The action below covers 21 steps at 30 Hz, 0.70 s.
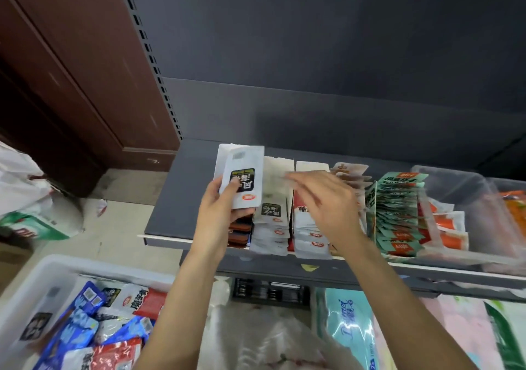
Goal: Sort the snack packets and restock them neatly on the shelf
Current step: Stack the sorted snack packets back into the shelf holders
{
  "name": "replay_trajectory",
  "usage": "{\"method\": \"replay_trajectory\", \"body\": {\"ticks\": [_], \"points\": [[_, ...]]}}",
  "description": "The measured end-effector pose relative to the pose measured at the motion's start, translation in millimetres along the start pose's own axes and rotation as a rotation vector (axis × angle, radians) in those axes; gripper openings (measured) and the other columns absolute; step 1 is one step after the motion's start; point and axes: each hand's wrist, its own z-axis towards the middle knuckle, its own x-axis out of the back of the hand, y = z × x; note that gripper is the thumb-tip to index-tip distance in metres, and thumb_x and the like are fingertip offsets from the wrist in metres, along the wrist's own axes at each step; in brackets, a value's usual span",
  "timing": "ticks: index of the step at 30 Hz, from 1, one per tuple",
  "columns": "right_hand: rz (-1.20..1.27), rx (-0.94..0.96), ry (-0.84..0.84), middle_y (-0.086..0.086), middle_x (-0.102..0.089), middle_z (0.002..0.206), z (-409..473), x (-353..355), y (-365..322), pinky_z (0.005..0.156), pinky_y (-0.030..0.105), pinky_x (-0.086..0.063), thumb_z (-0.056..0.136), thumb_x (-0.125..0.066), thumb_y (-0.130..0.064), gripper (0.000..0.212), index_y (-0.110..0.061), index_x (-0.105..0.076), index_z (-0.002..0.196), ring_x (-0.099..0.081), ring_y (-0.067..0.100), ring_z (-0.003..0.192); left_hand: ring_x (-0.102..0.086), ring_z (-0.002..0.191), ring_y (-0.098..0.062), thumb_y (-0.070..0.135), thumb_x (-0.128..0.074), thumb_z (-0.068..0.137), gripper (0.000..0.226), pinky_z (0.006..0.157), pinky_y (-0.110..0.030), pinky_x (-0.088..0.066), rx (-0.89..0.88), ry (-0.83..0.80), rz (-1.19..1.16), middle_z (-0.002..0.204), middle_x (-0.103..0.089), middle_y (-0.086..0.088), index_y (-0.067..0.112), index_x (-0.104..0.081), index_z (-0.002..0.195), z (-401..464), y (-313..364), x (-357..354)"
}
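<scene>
- Holding a small stack of white snack packets [242, 180], the left hand [219, 207] pinches it with the thumb across the black label of the front one; the stack stands upright, long axis running away from the person, above the left end of the rows.
- The right hand [321, 199] hovers empty over the white packet rows [273, 216] on the grey shelf [170, 199], fingers loosely spread and blurred, holding nothing.
- The matching row with the same black label lies just right of the held stack, so the left hand is nearer; the packets likely need to slot in along that row's axis.
- Green packets [395, 213] stand further right; more mixed packets fill the white crate [51, 273] at lower left.
- Writing: an orange-red round logo on the packets; Chinese characters too blurred to read.
</scene>
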Motion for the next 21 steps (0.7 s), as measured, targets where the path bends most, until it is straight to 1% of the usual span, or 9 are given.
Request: {"method": "replay_trajectory", "body": {"ticks": [2,3,4,6,9,12,14,17,21], "points": [[0.444,-0.594,0.197,-0.001,-0.072,0.094,5,13,-8,0.066,0.023,-0.056,0.091,-0.06,-0.014,0.011,-0.011,-0.067,0.098,-0.069,0.013,0.082,-0.068,0.074,-0.005,0.014,-0.05,0.097,0.025,0.053,-0.017,-0.05,-0.004,0.048,-0.012,0.1,-0.069,-0.002,0.016,-0.055,0.121,5,8,14],[0.717,-0.867,0.276,-0.002,-0.071,0.097,8,17,-7,0.069,0.024,-0.057,0.091,-0.06,-0.011,0.012,-0.014,-0.065,0.101,-0.069,0.012,0.087,-0.068,0.074,-0.005,0.012,-0.049,0.097,0.026,0.052,-0.017,-0.05,-0.01,0.045,-0.004,0.099,-0.07,0.0,0.019,-0.055,0.121,6,13,21],[0.936,-1.066,0.327,-0.002,-0.071,0.101,10,21,-4,0.073,0.026,-0.057,0.091,-0.059,-0.01,0.017,-0.016,-0.063,0.107,-0.069,0.013,0.093,-0.068,0.075,-0.006,0.011,-0.048,0.097,0.027,0.053,-0.017,-0.05,-0.017,0.022,0.006,0.097,-0.071,0.002,0.022,-0.056,0.12,7,17,26],[1.143,-1.251,0.355,-0.002,-0.071,0.106,10,23,4,0.079,0.028,-0.056,0.09,-0.06,-0.009,0.029,-0.019,-0.058,0.118,-0.068,0.014,0.098,-0.069,0.077,-0.006,0.007,-0.047,0.097,0.028,0.056,-0.018,-0.052,-0.015,-0.062,0.021,0.092,-0.074,0.006,0.025,-0.059,0.115,5,23,30],[1.187,-1.315,0.387,-0.002,-0.071,0.107,7,23,9,0.075,0.027,-0.055,0.089,-0.061,-0.009,0.038,-0.02,-0.055,0.124,-0.068,0.013,0.097,-0.07,0.08,-0.008,0.003,-0.049,0.094,0.033,0.062,-0.02,-0.054,0.029,-0.22,0.059,0.096,-0.073,0.006,0.026,-0.059,0.116,0,27,25],[1.199,-1.326,0.443,-0.002,-0.07,0.11,2,25,13,0.07,0.024,-0.055,0.09,-0.06,-0.008,0.038,-0.021,-0.054,0.126,-0.069,0.012,0.096,-0.07,0.084,-0.009,0.004,-0.054,0.093,0.043,0.067,-0.022,-0.056,0.018,-0.284,0.242,0.097,-0.072,0.009,0.035,-0.051,0.123,-7,20,11],[1.182,-1.329,0.456,-0.002,-0.071,0.109,-1,28,15,0.071,0.026,-0.056,0.09,-0.059,-0.007,0.037,-0.021,-0.056,0.124,-0.069,0.012,0.095,-0.07,0.084,-0.008,0.005,-0.056,0.093,0.038,0.065,-0.022,-0.055,-0.018,-0.285,0.347,0.1,-0.071,0.007,0.035,-0.056,0.116,-11,10,4],[1.181,-1.335,0.451,-0.003,-0.071,0.106,-7,30,18,0.073,0.028,-0.056,0.09,-0.059,-0.007,0.033,-0.022,-0.057,0.12,-0.069,0.013,0.095,-0.07,0.082,-0.007,0.01,-0.056,0.094,0.017,0.061,-0.02,-0.053,0.008,-0.201,0.392,0.106,-0.069,0.001,0.021,-0.066,0.102,-13,-4,3],[1.199,-1.347,0.458,0.002,-0.07,0.111,-12,33,20,0.084,0.035,-0.055,0.089,-0.06,-0.007,0.035,-0.018,-0.057,0.122,-0.068,0.017,0.1,-0.07,0.074,-0.008,0.011,-0.052,0.096,0.017,0.059,-0.018,-0.054,0.104,-0.169,0.329,0.097,-0.07,-0.001,0.014,-0.067,0.102,-11,-10,3]]}}
